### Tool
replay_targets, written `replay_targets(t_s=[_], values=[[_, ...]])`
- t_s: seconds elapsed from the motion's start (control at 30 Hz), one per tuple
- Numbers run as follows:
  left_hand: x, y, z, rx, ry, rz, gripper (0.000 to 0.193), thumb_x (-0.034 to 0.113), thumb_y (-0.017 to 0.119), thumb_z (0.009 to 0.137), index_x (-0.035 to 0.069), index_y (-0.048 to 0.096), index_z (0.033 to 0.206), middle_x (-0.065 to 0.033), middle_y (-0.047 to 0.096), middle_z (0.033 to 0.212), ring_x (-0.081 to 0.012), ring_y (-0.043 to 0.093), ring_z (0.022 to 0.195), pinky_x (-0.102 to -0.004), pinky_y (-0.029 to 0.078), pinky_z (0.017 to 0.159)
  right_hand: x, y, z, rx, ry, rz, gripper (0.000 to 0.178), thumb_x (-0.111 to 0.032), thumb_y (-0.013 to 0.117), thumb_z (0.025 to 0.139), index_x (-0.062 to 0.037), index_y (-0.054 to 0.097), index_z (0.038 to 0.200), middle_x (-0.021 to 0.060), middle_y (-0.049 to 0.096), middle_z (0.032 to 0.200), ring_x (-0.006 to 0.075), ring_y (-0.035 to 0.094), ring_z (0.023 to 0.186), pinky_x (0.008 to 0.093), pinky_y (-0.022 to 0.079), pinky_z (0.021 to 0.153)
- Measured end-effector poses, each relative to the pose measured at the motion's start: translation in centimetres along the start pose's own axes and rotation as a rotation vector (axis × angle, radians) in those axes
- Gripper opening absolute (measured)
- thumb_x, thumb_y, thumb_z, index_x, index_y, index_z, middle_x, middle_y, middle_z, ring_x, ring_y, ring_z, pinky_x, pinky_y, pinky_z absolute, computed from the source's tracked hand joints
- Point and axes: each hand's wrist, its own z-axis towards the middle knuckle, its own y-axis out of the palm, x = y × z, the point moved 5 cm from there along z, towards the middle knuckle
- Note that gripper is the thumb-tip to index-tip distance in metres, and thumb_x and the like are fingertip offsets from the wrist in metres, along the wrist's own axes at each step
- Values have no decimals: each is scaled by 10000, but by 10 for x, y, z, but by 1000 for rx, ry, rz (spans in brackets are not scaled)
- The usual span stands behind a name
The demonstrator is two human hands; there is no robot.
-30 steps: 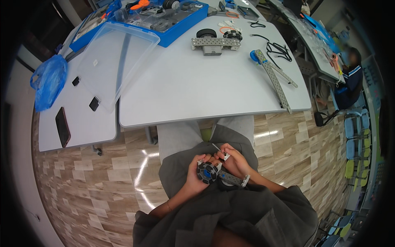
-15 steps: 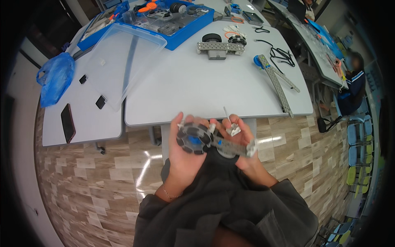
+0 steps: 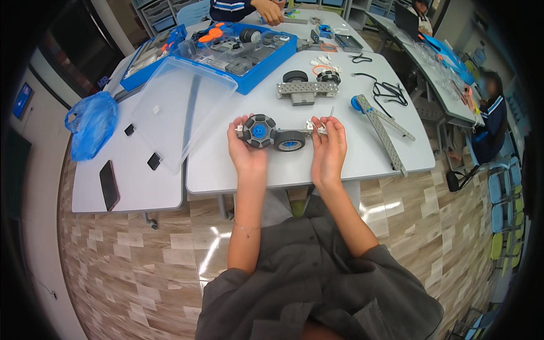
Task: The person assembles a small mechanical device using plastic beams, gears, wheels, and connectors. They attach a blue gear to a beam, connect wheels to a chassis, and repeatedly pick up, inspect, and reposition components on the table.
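Observation:
Above the near part of the white table (image 3: 226, 164), my left hand (image 3: 247, 153) grips a wheel assembly at its left end, thumb and fingers around the omni wheel (image 3: 259, 131), which has a blue hub and grey-black rollers. A black rubber-tyred wheel (image 3: 289, 141) sits next to it on the same short grey beam. By the beam's right end, my right hand (image 3: 330, 152) has its fingers closed around a small white connector (image 3: 322, 130). A thin metal shaft (image 3: 332, 111) sticks up from those fingers. The fingers partly hide how connector and beam meet.
Beyond my hands stands another two-wheeled beam assembly (image 3: 307, 89). To the right lie long grey beams (image 3: 381, 130) and black cables (image 3: 391, 93). A blue parts bin (image 3: 249, 82), clear lid (image 3: 195, 105), phone (image 3: 109, 185) and blue bag (image 3: 93, 124) are leftward. Another person's hand (image 3: 268, 11) is across the table.
Both hands have moved forward and up from over my lap to over the table, carrying the wheel assembly, which now lies nearly level. Another person's arm has come into view at the top.

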Motion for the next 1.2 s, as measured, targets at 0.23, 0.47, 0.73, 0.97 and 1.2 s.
replay_targets(t_s=[0.23, 0.47, 0.73, 0.97, 1.2], values=[[19, 8, -20, -97, 494, 591, 366, 286, 457, 1052, 10, 630, 1219, -108, 584, 1241, -209, 511, 1194, -341, 381, 1049, -2, 6, -2, -77, -20, -100, 223, -174, 542, 1030, -23, 540, 1193, 96, 593, 1157, 209, 586, 1157, 355, 444, 1002], [22, 9, -34, -181, 644, 772, 479, 351, 363, 1079, 0, 601, 1302, -132, 506, 1446, -280, 360, 1417, -405, 257, 1164, -8, 0, -9, -101, -9, -114, 224, -171, 521, 1033, -22, 553, 1196, 100, 609, 1178, 197, 579, 1135, 351, 438, 970], [36, -2, -54, -207, 731, 962, 433, 292, 410, 1073, 19, 554, 1376, -184, 358, 1583, -321, 133, 1543, -453, 144, 1220, -14, 2, -19, -157, 56, -204, 217, -168, 513, 1026, -22, 563, 1178, 91, 637, 1105, 161, 588, 1043, 310, 440, 898], [41, 7, -104, -370, 1260, 1527, 392, 189, 457, 1043, -7, 511, 1378, -185, 354, 1572, -369, 216, 1510, -489, 204, 1205, -22, 18, -52, -485, 350, -88, 244, -244, 480, 1050, -54, 517, 1198, 99, 619, 992, 131, 533, 742, 254, 389, 632], [15, -11, -119, -772, 278, 904, 320, 185, 416, 1079, -30, 622, 1196, -193, 513, 1438, -338, 474, 1358, -451, 373, 1119, -5, 29, -86, -577, 602, 81, 274, -341, 474, 1070, -70, 508, 1081, 82, 576, 930, 137, 468, 711, 253, 368, 608]])
